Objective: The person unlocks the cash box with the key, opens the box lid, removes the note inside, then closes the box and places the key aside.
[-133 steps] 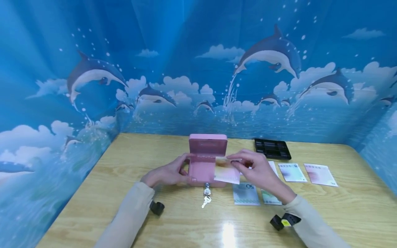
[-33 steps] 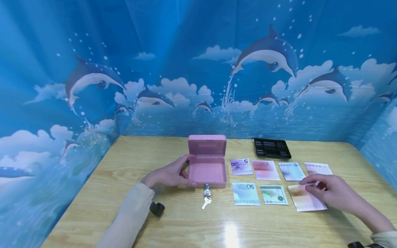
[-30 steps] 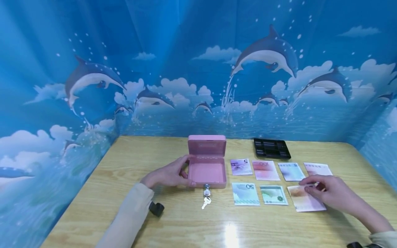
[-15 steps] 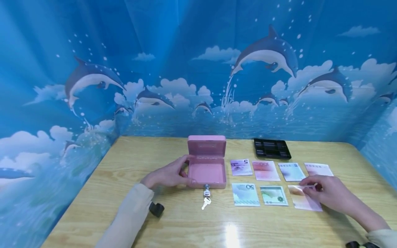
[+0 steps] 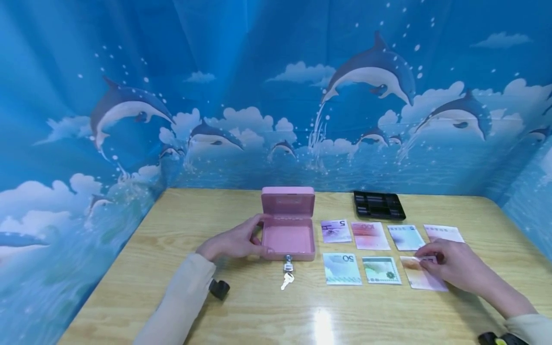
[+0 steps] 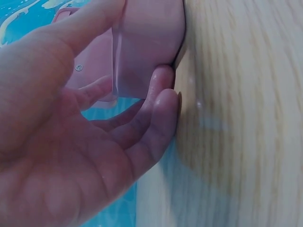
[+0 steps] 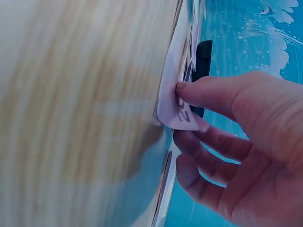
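Note:
My left hand [image 5: 235,241] grips the left side of a pink cash box [image 5: 288,238], thumb at its front corner and fingers toward the back. The box stands with its lid [image 5: 288,202] raised and its inside bare. At the right, my right hand [image 5: 461,266] pinches the top edge of an orange-and-pink banknote [image 5: 420,279], lying at the right end of the front row. In the right wrist view the banknote [image 7: 171,97] bends up between thumb and fingertips. Beside it lie a green note [image 5: 381,270] and a blue-green 50 note [image 5: 342,269].
Behind these is a row of notes: purple [image 5: 335,231], red 100 [image 5: 370,235], pale blue [image 5: 406,237] and pink [image 5: 443,233], the last partly behind my right hand. A black compartment tray [image 5: 378,206] lies at the back. Keys [image 5: 287,280] hang from the box's front lock.
My right hand has carried the orange-and-pink banknote from over the box to the right end of the front row, then turned it slightly straighter. My left hand stays on the box.

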Motion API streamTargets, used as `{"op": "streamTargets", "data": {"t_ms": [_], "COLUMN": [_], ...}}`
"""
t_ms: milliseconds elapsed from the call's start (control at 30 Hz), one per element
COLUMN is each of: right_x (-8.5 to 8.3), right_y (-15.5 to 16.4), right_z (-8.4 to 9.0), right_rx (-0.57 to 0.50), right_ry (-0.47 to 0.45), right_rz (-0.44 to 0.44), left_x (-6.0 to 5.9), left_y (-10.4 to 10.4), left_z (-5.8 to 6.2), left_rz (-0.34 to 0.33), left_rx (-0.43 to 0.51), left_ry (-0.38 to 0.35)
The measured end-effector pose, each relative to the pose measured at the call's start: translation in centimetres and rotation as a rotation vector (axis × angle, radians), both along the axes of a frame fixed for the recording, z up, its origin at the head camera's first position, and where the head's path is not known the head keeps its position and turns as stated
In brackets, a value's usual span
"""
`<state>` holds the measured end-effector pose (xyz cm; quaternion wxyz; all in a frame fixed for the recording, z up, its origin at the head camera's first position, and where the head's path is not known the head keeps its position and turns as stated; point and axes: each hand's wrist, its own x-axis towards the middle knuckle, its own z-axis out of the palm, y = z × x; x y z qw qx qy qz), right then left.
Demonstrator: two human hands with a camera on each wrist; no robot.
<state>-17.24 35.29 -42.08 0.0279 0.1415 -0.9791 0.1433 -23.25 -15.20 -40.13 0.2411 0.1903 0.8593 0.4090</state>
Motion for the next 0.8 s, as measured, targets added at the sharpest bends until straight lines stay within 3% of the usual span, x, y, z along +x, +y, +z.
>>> {"op": "streamTargets", "data": {"t_ms": [267, 533, 800], "right_x": [0.00, 0.17, 0.41], "right_y": [-0.17, 0.01, 0.12], "right_z": [0.14, 0.06, 0.10], "right_rx": [0.022, 0.018, -0.007], "right_ry": [-0.019, 0.011, 0.119], "right_rz": [-0.050, -0.059, -0.038], "left_x": [0.10, 0.44, 0.70], "left_y": [0.13, 0.10, 0.05], "left_z": [-0.16, -0.27, -0.11], "left_rz": [0.009, -0.005, -0.007], "left_rx": [-0.008, -0.044, -0.057], "left_ry": [0.003, 0.057, 0.091]}}
